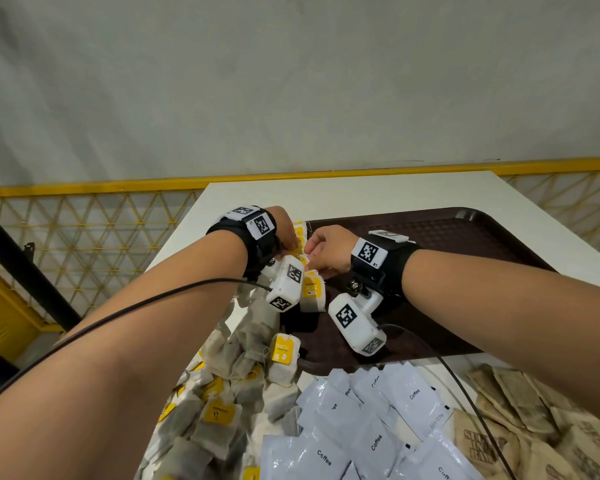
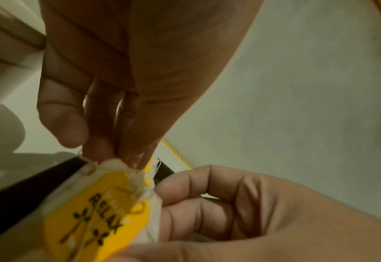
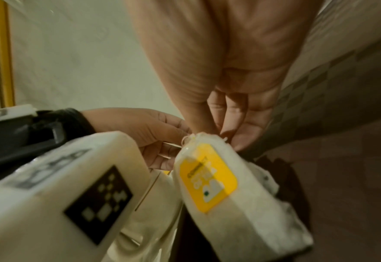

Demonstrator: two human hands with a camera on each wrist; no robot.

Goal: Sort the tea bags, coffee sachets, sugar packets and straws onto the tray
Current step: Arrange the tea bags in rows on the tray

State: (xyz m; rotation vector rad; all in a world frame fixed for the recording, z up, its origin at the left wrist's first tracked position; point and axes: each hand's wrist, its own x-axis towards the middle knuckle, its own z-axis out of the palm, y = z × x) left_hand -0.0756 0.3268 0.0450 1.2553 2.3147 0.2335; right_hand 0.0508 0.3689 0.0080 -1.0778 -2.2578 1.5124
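Note:
Both hands meet over the left edge of the brown tray (image 1: pixel 447 244). My left hand (image 1: pixel 288 242) (image 2: pixel 117 156) pinches the top of a tea bag (image 2: pixel 99 209) whose yellow tag reads RELAX. My right hand (image 1: pixel 317 258) (image 3: pixel 209 136) pinches the top of another tea bag (image 1: pixel 312 292) (image 3: pixel 225 191), which hangs down over the tray edge. More yellow-tagged tea bags (image 1: pixel 300 233) show between the two hands. A loose heap of tea bags (image 1: pixel 243 358) lies on the table under my left forearm. No straws are in view.
White coffee sachets (image 1: pixel 378 427) lie in a pile at the near edge. Brown sugar packets (image 1: pixel 534 427) are heaped at the near right. The white table (image 1: pixel 326 192) ends to the left at a yellow mesh fence (image 1: pixel 84 237). Black cables run from both wrist cameras.

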